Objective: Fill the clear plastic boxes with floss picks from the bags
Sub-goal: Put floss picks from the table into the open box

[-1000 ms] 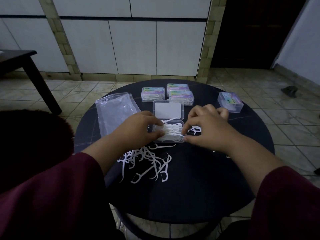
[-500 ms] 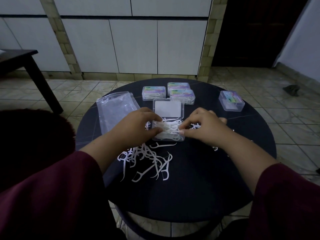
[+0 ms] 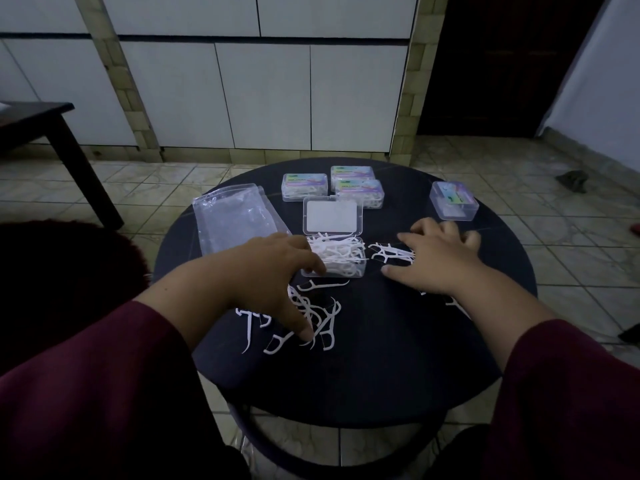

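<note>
Presently the left hand point(image 3: 266, 271) has its fingers point(image 3: 313, 263) spread wide, thumb tip down among the loose floss picks point(image 3: 311, 317) on the round dark worktop point(image 3: 381, 358), fingertips at the open clear box point(image 3: 337, 259), which is heaped with picks. Right hand point(image 3: 438, 263) lies splayed, holding nothing, over a smaller cluster of picks point(image 3: 389, 254) just right of that box. Empty bags point(image 3: 232, 220) lie rear left. Three closed boxes point(image 3: 332, 187) sit behind; a fourth box point(image 3: 453, 200) stands apart, rear right.
</note>
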